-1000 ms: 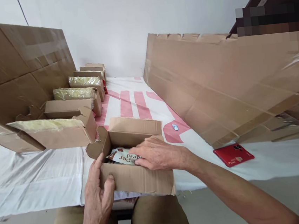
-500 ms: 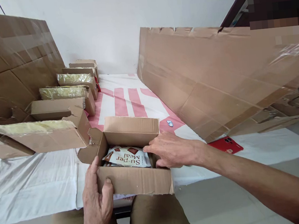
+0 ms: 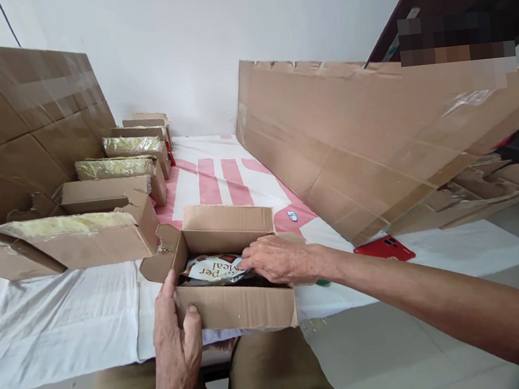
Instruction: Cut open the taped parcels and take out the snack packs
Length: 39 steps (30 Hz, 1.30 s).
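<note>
An open brown cardboard box (image 3: 240,306) rests at the near edge of the white cloth, partly over my knees. Inside lies a white snack packet (image 3: 215,268) with brown squares and the print "Su-per Meal". My left hand (image 3: 177,343) grips the box's front left corner, thumb on the front wall. My right hand (image 3: 275,259) reaches into the box from the right, fingers pressing down on the packet's right side. The box's flaps stand open at the back and left.
A row of several taped and open cardboard boxes (image 3: 104,200) runs along the left. Large flattened cardboard sheets lean at the left (image 3: 19,132) and right (image 3: 355,142). A red phone (image 3: 384,248) lies on the white cloth (image 3: 59,311). My knees (image 3: 267,371) are below.
My right hand had drawn back to the box's right edge, uncovering the packet, and is now back on the packet inside the box. The left hand stays on the front corner.
</note>
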Tool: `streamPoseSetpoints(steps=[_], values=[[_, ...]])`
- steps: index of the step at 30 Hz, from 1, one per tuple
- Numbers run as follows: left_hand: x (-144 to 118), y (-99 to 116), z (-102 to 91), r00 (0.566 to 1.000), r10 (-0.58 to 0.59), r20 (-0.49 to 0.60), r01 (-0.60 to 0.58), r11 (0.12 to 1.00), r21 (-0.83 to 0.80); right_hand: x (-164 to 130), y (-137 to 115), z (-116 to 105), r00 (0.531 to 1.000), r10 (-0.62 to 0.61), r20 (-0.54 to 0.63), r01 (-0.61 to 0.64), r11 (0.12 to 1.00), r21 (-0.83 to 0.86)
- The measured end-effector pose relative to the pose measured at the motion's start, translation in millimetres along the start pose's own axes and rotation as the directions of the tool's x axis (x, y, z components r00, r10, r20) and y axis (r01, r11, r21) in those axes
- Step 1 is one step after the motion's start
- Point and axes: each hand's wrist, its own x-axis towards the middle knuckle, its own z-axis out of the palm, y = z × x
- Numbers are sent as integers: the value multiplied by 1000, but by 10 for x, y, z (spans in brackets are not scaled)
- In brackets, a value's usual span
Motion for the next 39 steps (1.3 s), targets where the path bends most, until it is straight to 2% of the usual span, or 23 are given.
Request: streamPoseSetpoints(steps=[2, 4, 7, 9, 13, 17, 21, 23, 25, 27, 30, 32, 34, 35, 37, 38, 39], values=[[7, 32, -17, 1000, -14, -9, 14, 1000, -1, 5, 48, 17, 989, 73, -129, -49, 983, 177], [9, 51, -42, 1000, -24, -2, 24, 1000, -11, 21, 96, 26, 952, 186, -244, -80, 919, 386], [2, 28, -62, 999, 3, 38, -4, 1000, 4, 44, 156, 12, 882, 371, -292, -68, 711, 700], [-7, -14, -46, 998, 33, 44, -34, 999, 33, 39, 177, -19, 839, 457, -294, -9, 553, 833], [-10, -63, 39, 1000, -10, -10, 10, 999, 46, -63, 173, -144, 734, 591, -335, 155, 335, 929], [164, -26, 134, 997, -32, -68, 35, 998, 55, -254, 150, -329, 610, 691, -388, 326, 227, 918], [562, -21, 259, 999, -20, -33, 22, 999, 46, -448, 144, -422, 547, 746, -381, 379, 185, 907], [711, -13, 284, 999, 36, -32, -34, 998, 48, -542, 135, -398, 526, 765, -371, 389, 171, 905], [730, 35, 240, 988, 126, -87, -119, 989, 84, -635, 109, -346, 504, 786, -359, 398, 157, 904], [601, 141, 139, 954, 248, -170, -228, 965, 130, -709, 56, -289, 491, 804, -334, 405, 129, 905], [258, 381, 8, 868, 427, -252, -400, 904, 152, -720, -99, -222, 474, 814, -337, 456, 100, 884], [58, 543, 16, 804, 543, -240, -519, 839, 161, -631, -266, -178, 447, 812, -376, 523, 103, 846], [-50, 662, 95, 767, 610, -200, -592, 793, 144, -481, -494, -119, 432, 803, -410, 581, 101, 808], [-70, 698, 144, 764, 615, -193, -604, 788, 119, -399, -630, -82, 434, 792, -430, 600, 103, 794], [-64, 715, 220, 816, 535, -220, -547, 837, 8, -253, -936, -4, 450, 743, -495, 601, 159, 784], [-52, 697, 237, 856, 462, -232, -488, 870, -67, -198, -1098, 29, 448, 698, -559, 585, 244, 773], [-42, 667, 235, 894, 382, -234, -420, 896, -144, -159, -1257, 53, 446, 622, -643, 552, 375, 745]])
